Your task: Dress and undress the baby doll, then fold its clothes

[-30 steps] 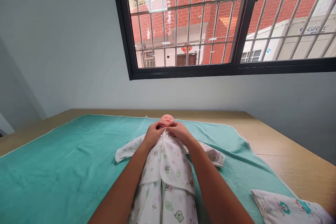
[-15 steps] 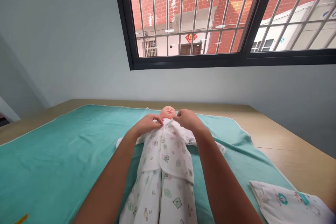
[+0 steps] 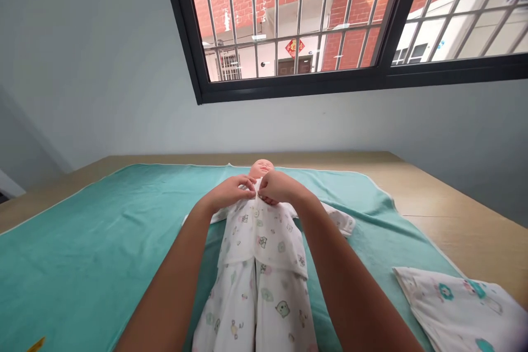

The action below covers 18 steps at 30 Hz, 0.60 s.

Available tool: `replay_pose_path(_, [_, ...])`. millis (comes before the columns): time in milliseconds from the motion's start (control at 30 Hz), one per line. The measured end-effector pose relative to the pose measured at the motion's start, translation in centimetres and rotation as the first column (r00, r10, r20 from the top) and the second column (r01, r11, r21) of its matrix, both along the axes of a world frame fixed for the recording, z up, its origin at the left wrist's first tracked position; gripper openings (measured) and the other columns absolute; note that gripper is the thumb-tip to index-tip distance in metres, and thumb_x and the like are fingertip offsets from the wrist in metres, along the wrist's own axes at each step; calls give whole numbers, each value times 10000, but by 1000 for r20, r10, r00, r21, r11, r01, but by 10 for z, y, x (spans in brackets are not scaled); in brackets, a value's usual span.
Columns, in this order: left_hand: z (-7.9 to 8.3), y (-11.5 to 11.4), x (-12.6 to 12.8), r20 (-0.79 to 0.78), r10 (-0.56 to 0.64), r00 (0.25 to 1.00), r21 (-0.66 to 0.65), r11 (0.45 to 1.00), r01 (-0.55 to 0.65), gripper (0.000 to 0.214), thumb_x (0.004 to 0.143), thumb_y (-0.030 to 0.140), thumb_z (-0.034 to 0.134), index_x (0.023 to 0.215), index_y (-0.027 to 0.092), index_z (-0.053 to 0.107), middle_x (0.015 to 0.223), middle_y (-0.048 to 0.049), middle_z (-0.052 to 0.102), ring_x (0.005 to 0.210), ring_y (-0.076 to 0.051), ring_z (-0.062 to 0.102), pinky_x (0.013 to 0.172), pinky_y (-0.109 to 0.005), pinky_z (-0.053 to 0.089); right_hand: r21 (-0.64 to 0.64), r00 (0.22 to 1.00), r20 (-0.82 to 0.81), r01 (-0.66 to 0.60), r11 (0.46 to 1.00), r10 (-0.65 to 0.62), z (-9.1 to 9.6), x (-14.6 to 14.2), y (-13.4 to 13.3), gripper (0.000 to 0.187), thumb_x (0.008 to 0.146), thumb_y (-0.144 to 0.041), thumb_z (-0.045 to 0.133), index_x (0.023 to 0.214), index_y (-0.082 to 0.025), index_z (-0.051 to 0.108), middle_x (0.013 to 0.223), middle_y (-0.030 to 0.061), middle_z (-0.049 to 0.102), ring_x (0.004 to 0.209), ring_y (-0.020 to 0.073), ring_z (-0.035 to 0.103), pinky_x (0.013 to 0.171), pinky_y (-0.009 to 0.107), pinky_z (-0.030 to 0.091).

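Note:
A baby doll lies on its back with its head at the far end, dressed in a white printed top and matching trousers. My left hand pinches the top's front edge just below the neck. Close beside it, my right hand has thumb and finger closed on the same front opening. The fingertips of both hands nearly meet at the collar. The doll's sleeves stretch out to either side, partly hidden behind my forearms.
A turquoise blanket covers much of the wooden table. At the lower right lies a folded white printed cloth. Behind the table rise a grey wall and a barred window with a black frame.
My right hand has moved from beside the doll's chin down and left to the collar front, close to my left hand. The view has tilted slightly.

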<state>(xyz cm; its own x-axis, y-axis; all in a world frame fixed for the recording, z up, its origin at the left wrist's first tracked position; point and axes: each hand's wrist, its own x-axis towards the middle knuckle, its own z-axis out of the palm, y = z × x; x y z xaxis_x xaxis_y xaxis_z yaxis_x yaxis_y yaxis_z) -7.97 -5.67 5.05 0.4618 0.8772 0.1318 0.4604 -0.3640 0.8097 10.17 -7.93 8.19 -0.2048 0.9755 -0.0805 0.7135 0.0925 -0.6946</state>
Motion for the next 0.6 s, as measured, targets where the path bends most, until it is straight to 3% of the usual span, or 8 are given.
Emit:
replay_pose_path(67, [1, 0, 1, -52, 15, 999, -19, 1000, -16, 181, 767, 378, 673, 668, 242, 742, 1323, -32, 628, 1152, -280, 600, 837, -275, 500, -114, 997, -56, -61, 992, 55, -4, 5, 6, 137, 693, -91, 654, 571, -141, 615, 621, 49, 641, 565, 149, 608, 582, 270, 488])
replay_pose_path(133, [1, -1, 2, -55, 15, 998, -29, 999, -17, 206, 759, 407, 689, 653, 239, 743, 1341, -37, 617, 1145, -288, 605, 834, -284, 503, -151, 991, -111, -93, 984, 76, -7, 11, 11, 108, 706, -129, 674, 605, -137, 640, 649, 49, 657, 585, 142, 617, 586, 256, 499])
replay_pose_path(267, [3, -2, 4, 27, 13, 1000, -34, 999, -12, 143, 668, 365, 758, 635, 225, 752, 1304, -67, 641, 1113, -322, 620, 811, -308, 519, -106, 977, -153, -163, 981, 145, -15, 21, 17, 100, 697, -193, 685, 606, -157, 664, 610, 16, 614, 581, 113, 555, 560, 232, 452])
replay_pose_path(400, [2, -2, 3, -15, 1, 1000, -78, 997, -3, 110, 681, 320, 728, 626, 225, 742, 1370, -57, 594, 1120, -305, 619, 825, -301, 519, -31, 963, -149, -231, 973, 224, -25, 26, 23, 135, 692, -268, 678, 589, -181, 663, 551, -13, 539, 551, 104, 469, 516, 241, 365])
replay_pose_path(600, [3, -1, 0, -33, -13, 999, -132, 991, 8, 134, 693, 355, 719, 674, 225, 742, 1451, -54, 519, 1225, -333, 552, 969, -377, 469, -64, 955, -210, -229, 971, 212, -30, 25, 29, 99, 664, -260, 691, 617, -174, 673, 611, 8, 580, 612, 126, 522, 534, 236, 385])
